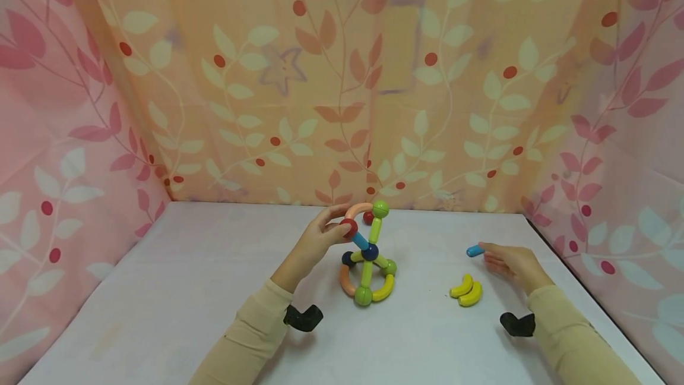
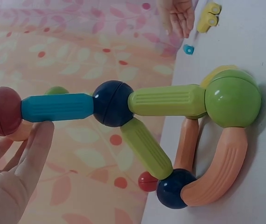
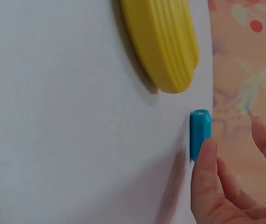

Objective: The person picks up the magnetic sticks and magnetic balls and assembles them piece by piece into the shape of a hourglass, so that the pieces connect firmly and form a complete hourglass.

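A magnetic ball-and-stick structure (image 1: 370, 252) stands on the table, with a ring of curved orange and yellow sticks at its base. My left hand (image 1: 310, 248) holds its upper left part at the red ball (image 1: 350, 228), a fingertip touching the upper blue stick (image 2: 58, 107). Green sticks meet at a navy ball (image 2: 114, 102) below that. To the right, my right hand (image 1: 515, 265) reaches low over the table with its fingers spread. One fingertip (image 3: 208, 145) is right at the end of a loose blue stick (image 3: 200, 123), which lies on the table.
Two yellow curved sticks (image 1: 470, 294) lie side by side in front of the right hand. Behind the structure sits a loose red ball (image 1: 368, 217). The white table (image 1: 160, 290) is bounded by patterned cloth (image 1: 342, 76) at the back and both sides.
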{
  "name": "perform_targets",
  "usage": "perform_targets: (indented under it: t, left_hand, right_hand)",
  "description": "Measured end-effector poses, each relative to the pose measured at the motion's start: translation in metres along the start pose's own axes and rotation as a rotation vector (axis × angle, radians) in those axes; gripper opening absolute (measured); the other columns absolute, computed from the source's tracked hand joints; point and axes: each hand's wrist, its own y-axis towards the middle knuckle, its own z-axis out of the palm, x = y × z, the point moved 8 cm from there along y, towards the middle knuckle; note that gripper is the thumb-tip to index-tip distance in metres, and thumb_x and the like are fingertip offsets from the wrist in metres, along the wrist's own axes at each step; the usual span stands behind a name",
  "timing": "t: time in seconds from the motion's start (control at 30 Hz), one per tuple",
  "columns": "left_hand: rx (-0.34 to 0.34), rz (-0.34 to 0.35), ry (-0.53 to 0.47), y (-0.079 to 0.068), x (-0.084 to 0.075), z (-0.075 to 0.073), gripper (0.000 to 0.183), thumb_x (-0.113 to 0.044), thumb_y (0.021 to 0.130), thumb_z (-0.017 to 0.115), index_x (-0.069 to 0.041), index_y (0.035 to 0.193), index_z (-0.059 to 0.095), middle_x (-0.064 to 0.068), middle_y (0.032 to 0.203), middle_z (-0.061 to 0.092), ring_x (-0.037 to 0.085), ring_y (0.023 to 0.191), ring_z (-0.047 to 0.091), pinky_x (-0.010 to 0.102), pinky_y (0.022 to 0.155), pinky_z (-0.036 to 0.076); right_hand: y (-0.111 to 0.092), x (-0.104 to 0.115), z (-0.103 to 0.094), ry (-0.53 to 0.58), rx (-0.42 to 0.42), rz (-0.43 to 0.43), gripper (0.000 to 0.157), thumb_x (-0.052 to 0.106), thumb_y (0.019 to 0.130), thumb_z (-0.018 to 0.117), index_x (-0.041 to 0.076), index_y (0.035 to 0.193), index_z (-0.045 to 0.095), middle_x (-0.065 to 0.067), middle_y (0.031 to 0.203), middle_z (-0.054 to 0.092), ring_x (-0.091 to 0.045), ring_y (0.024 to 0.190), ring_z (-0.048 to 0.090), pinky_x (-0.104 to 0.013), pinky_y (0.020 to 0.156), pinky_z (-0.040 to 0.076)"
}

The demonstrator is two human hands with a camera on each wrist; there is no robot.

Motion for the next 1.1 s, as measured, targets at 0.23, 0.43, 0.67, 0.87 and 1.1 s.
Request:
perform_targets:
  t: [0.23, 0.43, 0.67, 0.87, 1.1]
  left_hand:
    - [-0.021, 0.017, 0.008, -0.003, -0.003, -0.003, 0.046, -0.024, 0.101, 0.058, -0.013, 0.144, 0.046, 0.012, 0.145, 0.049, 0.025, 0.114, 0.067, 0.042, 0.106, 0.050]
    - [-0.040, -0.007, 0.024, -0.004, -0.002, -0.006, 0.045, -0.028, 0.102, 0.057, -0.014, 0.144, 0.049, 0.009, 0.144, 0.053, 0.027, 0.114, 0.068, 0.051, 0.112, 0.042]
    - [-0.012, -0.022, 0.010, -0.003, 0.002, -0.004, 0.045, -0.029, 0.102, 0.056, -0.017, 0.144, 0.050, 0.010, 0.143, 0.053, 0.027, 0.113, 0.068, 0.052, 0.113, 0.041]
    - [0.000, -0.010, 0.013, -0.003, 0.002, -0.005, 0.046, -0.030, 0.101, 0.057, -0.018, 0.145, 0.050, 0.008, 0.147, 0.049, 0.028, 0.114, 0.068, 0.050, 0.113, 0.041]
    - [0.004, -0.003, 0.026, -0.004, 0.001, -0.005, 0.046, -0.031, 0.101, 0.057, -0.018, 0.145, 0.049, 0.008, 0.148, 0.048, 0.027, 0.114, 0.068, 0.050, 0.112, 0.042]
  right_hand:
    - [0.006, -0.005, 0.007, 0.061, 0.067, -0.001, 0.078, 0.026, 0.091, 0.073, -0.010, 0.148, 0.033, 0.002, 0.080, 0.069, -0.010, 0.076, 0.070, -0.027, 0.081, 0.060]
    - [0.021, -0.006, 0.008, 0.131, -0.010, 0.118, 0.066, 0.029, 0.088, 0.076, -0.009, 0.132, 0.045, -0.007, 0.076, 0.065, -0.017, 0.070, 0.072, -0.029, 0.078, 0.061]
    - [0.035, -0.009, 0.004, 0.064, -0.107, 0.176, 0.055, 0.030, 0.083, 0.080, -0.006, 0.113, 0.051, -0.007, 0.065, 0.065, -0.017, 0.060, 0.071, -0.027, 0.068, 0.061]
    - [0.035, -0.006, 0.004, 0.029, -0.153, 0.126, 0.039, 0.023, 0.087, 0.076, -0.005, 0.100, 0.051, -0.007, 0.057, 0.064, -0.015, 0.052, 0.068, -0.027, 0.061, 0.060]
    - [0.032, -0.002, 0.010, 0.025, -0.159, 0.093, 0.028, 0.009, 0.087, 0.072, -0.004, 0.097, 0.050, -0.006, 0.059, 0.060, -0.013, 0.049, 0.067, -0.025, 0.060, 0.060]
